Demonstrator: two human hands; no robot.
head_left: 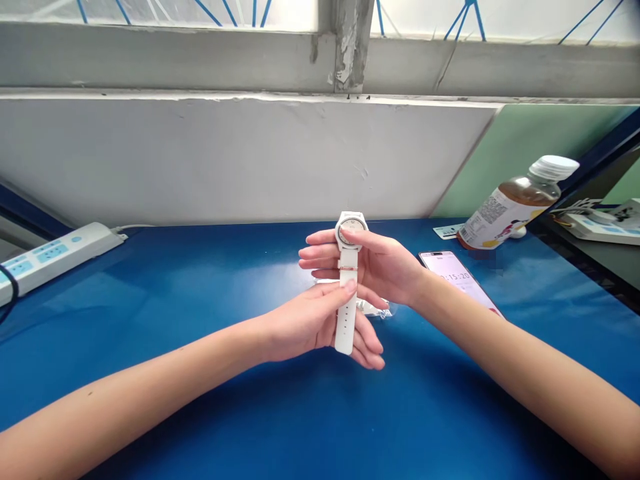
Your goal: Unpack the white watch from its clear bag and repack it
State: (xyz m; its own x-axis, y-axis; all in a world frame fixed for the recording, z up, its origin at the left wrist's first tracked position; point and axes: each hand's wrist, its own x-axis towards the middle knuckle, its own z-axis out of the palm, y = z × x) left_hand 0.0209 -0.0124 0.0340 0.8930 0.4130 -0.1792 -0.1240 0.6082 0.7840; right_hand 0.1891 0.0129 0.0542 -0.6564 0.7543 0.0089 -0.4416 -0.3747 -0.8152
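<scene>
A white wristwatch [347, 327] with a round face and a long holed strap is held up lengthwise over the blue table. My left hand [315, 313] pinches the strap below the buckle, its thumb on top and its fingers behind. Higher up, my right hand [385, 263] grips the watch by its face, the thumb laid across the dial and the fingers passing behind. Under and behind the hands lies a clear plastic wrapper [373, 308], mostly covered by them.
A phone [463, 280] showing a timer lies right of my hands, partly behind my right forearm. Beyond it stands a bottle [517, 203] with a white cap, near a small card [447, 231]. Power strips lie at the left [60, 253] and far right [605, 227]. A wall [225, 160] rises behind the table.
</scene>
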